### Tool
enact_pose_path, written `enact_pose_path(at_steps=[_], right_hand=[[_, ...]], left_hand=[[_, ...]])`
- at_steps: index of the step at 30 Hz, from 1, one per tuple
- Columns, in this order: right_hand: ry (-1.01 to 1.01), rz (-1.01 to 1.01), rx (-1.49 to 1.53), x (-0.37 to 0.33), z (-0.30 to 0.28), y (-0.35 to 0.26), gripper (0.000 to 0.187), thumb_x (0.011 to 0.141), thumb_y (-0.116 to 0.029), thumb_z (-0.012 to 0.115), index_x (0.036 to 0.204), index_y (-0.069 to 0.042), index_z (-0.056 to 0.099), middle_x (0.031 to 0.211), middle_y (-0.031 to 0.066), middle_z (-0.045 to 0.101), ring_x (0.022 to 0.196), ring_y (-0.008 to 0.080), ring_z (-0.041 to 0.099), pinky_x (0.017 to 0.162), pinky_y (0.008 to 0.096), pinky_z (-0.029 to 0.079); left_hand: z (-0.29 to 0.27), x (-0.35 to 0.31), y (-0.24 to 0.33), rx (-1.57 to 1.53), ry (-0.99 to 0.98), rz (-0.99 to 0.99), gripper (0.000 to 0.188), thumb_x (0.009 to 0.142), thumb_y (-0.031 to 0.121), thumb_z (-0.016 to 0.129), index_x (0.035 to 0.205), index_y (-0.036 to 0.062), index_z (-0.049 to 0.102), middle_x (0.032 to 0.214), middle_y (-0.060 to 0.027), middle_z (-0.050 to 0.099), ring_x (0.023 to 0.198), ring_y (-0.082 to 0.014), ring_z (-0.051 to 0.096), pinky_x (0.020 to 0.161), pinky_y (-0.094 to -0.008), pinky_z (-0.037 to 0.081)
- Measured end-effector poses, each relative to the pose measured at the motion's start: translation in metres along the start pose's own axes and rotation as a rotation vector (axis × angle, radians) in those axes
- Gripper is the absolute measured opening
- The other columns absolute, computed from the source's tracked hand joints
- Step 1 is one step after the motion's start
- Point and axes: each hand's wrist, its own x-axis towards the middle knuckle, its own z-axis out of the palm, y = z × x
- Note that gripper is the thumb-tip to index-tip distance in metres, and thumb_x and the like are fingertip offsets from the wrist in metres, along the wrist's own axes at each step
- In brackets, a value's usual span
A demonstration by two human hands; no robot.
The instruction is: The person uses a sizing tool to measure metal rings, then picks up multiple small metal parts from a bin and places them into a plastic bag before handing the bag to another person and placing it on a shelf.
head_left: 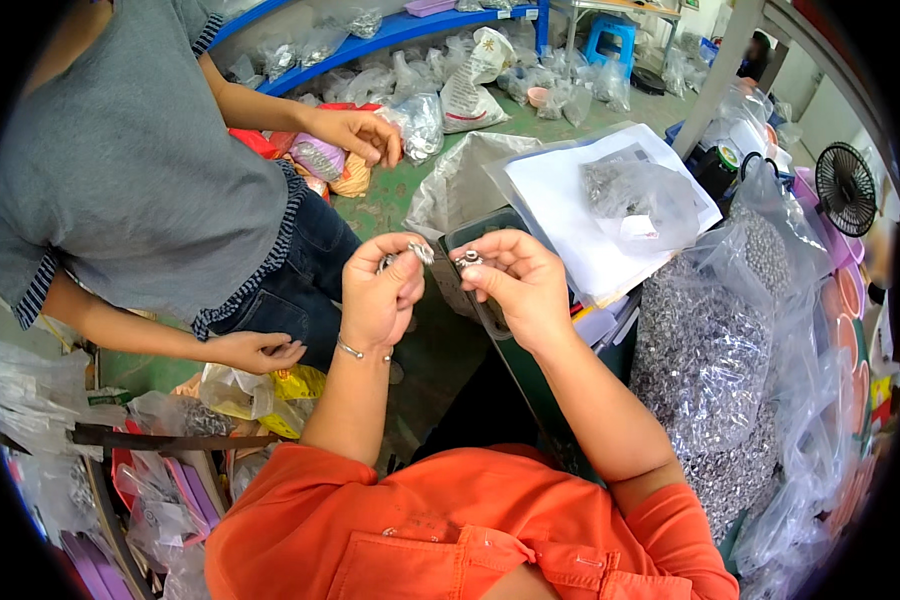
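In front of my chest both hands are raised close together, a small gap between them. My left hand (378,290) is closed, pinching small shiny metal parts (422,252) that poke out past the thumb and forefinger. My right hand (520,283) also pinches a small round metal part (469,258) between thumb and fingertips. The exact kind of these parts is too small to make out. Below and behind my right hand stands a dark grey bin (490,228), partly hidden by that hand.
A co-worker in a grey shirt (160,170) stands at the left, hands low. At right, a large clear bag (700,360) holds many small metal pieces. White papers (560,200) carry a smaller bag (640,200). A black fan (846,189) and blue shelf (400,35) lie beyond.
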Motion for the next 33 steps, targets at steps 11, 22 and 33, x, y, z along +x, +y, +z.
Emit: enact_pose_path(at_steps=[11,22,33], right_hand=[[-0.006,-0.144,0.171,-0.018,-0.008,0.000,0.023,0.073,0.006,0.063,0.094,0.002,0.054,0.082,0.0087,0.061,0.071,0.0144,0.060,0.065,0.0252,0.051],[0.097,-0.362,-0.175,-0.027,0.000,-0.008,0.032,0.073,0.007,0.063,0.102,0.001,0.050,0.082,0.0043,0.056,0.075,0.0102,0.055,0.068,0.0222,0.045],[0.225,-0.808,-0.737,-0.039,-0.021,-0.017,0.039,0.066,0.003,0.070,0.100,-0.001,0.052,0.072,0.0079,0.061,0.064,0.0169,0.057,0.058,0.0269,0.047]], left_hand=[[0.028,-0.009,-0.015,0.384,-0.175,0.132,0.011,0.076,-0.004,0.061,0.087,-0.0032,0.062,0.086,-0.0052,0.056,0.062,-0.0054,0.048,0.049,-0.0154,0.036],[0.035,-0.019,-0.033,-0.030,-0.059,-0.220,0.015,0.082,0.003,0.058,0.095,-0.0027,0.056,0.075,-0.0049,0.059,0.051,-0.0022,0.040,0.043,-0.0148,0.030],[0.050,-0.016,-0.045,0.061,-0.161,-0.168,0.016,0.081,0.002,0.059,0.096,-0.0027,0.058,0.077,-0.0045,0.059,0.051,-0.0019,0.040,0.043,-0.0151,0.029]])
